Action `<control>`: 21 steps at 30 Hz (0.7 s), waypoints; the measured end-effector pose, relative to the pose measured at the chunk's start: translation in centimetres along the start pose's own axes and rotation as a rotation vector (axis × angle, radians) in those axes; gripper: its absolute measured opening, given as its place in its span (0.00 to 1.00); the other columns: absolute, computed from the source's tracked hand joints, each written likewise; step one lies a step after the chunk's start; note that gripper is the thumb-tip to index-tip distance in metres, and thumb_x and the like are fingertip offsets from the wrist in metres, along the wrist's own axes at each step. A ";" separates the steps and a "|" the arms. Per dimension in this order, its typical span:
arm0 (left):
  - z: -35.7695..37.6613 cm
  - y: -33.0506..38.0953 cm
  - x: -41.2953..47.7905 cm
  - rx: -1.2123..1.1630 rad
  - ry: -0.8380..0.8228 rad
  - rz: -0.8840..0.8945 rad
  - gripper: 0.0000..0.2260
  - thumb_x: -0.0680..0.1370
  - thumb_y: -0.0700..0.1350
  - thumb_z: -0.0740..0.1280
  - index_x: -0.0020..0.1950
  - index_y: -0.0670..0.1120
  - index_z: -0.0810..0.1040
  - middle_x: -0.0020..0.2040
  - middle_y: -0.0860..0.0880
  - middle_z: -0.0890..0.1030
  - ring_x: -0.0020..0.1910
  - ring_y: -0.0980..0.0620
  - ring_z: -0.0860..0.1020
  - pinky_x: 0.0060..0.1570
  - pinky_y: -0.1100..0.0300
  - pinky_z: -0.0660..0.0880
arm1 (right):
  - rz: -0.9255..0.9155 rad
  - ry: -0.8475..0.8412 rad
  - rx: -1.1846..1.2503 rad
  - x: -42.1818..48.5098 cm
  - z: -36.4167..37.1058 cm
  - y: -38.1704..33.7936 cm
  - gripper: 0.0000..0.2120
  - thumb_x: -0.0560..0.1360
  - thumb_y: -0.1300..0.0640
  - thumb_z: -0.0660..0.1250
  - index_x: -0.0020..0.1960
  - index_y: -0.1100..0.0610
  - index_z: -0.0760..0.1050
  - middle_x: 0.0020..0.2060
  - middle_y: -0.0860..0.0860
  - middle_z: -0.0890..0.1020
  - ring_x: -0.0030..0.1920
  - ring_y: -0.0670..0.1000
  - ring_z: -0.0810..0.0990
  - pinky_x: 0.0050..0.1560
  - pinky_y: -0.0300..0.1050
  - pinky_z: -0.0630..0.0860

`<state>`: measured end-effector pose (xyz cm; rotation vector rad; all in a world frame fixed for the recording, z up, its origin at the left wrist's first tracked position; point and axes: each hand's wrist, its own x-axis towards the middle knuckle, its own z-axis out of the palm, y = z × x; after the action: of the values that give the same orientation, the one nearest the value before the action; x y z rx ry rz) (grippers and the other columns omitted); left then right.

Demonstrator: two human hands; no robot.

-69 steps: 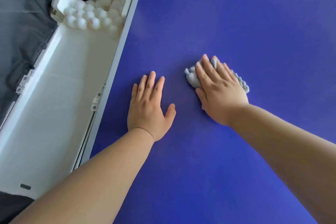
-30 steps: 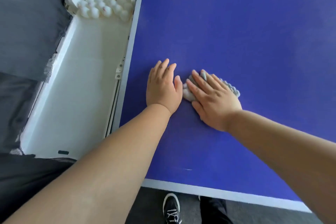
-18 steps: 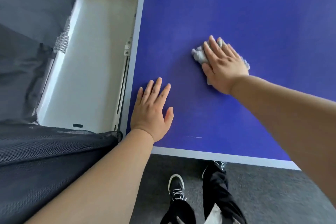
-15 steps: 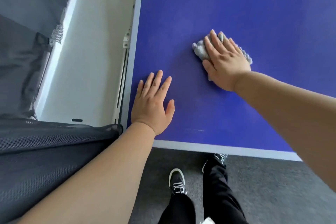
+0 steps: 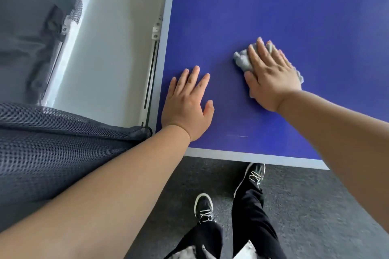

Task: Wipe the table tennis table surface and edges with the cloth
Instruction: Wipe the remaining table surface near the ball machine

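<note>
Blue matte table tennis table (image 5: 273, 6), pale grey border (image 5: 252, 156). Near front-left corner, crumpled grey cloth (image 5: 242, 60) pressed under right hand (image 5: 271, 75), fingers flat. Beside left edge, left hand (image 5: 186, 105) spread flat, holding nothing. Alongside, white tray (image 5: 109, 48), dark mesh (image 5: 52, 149); grey carpet (image 5: 315, 206) below.

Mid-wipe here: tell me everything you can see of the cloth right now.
The cloth is pale grey, soft and nubby-looking, bunched into a small wad rather than spread out. It lies on the blue table surface, in from the pale edges. The right hand presses flat on top with straight fingers, hiding most of it; grey bits show left of the fingers, between the fingertips and past the hand's right side. The left hand lies apart from it.
</note>
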<state>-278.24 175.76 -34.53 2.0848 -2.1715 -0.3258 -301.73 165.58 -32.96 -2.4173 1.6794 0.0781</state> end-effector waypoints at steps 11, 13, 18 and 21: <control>-0.5 0.2 0.1 0.000 -0.036 -0.010 0.30 0.81 0.57 0.47 0.84 0.54 0.57 0.85 0.50 0.53 0.84 0.46 0.50 0.82 0.44 0.46 | -0.532 -0.076 -0.061 -16.1 3.3 -5.2 0.28 0.87 0.44 0.51 0.84 0.54 0.57 0.84 0.52 0.55 0.84 0.56 0.52 0.82 0.56 0.54; -0.4 0.0 0.2 -0.007 -0.034 -0.008 0.29 0.82 0.56 0.49 0.84 0.53 0.58 0.85 0.49 0.54 0.84 0.46 0.50 0.82 0.44 0.46 | -0.525 -0.071 -0.111 -13.4 2.7 -3.6 0.29 0.86 0.44 0.47 0.84 0.55 0.56 0.84 0.54 0.55 0.83 0.57 0.53 0.82 0.55 0.54; -0.4 0.0 0.1 -0.032 -0.012 -0.004 0.28 0.82 0.54 0.51 0.83 0.52 0.61 0.85 0.49 0.56 0.84 0.45 0.52 0.82 0.43 0.47 | 0.038 -0.005 0.036 -8.2 2.0 -5.6 0.33 0.83 0.43 0.45 0.84 0.57 0.52 0.84 0.57 0.50 0.84 0.60 0.48 0.83 0.53 0.45; -0.4 0.1 -0.1 -0.042 -0.015 0.009 0.29 0.82 0.55 0.50 0.83 0.52 0.60 0.85 0.48 0.55 0.84 0.45 0.52 0.82 0.44 0.46 | -0.077 0.015 0.002 -13.0 3.4 -8.1 0.31 0.84 0.45 0.48 0.83 0.57 0.54 0.84 0.57 0.53 0.83 0.61 0.50 0.83 0.58 0.50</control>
<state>-278.26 175.81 -34.10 2.0561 -2.1628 -0.3843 -298.52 180.95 -33.19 -2.4846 1.5893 0.0467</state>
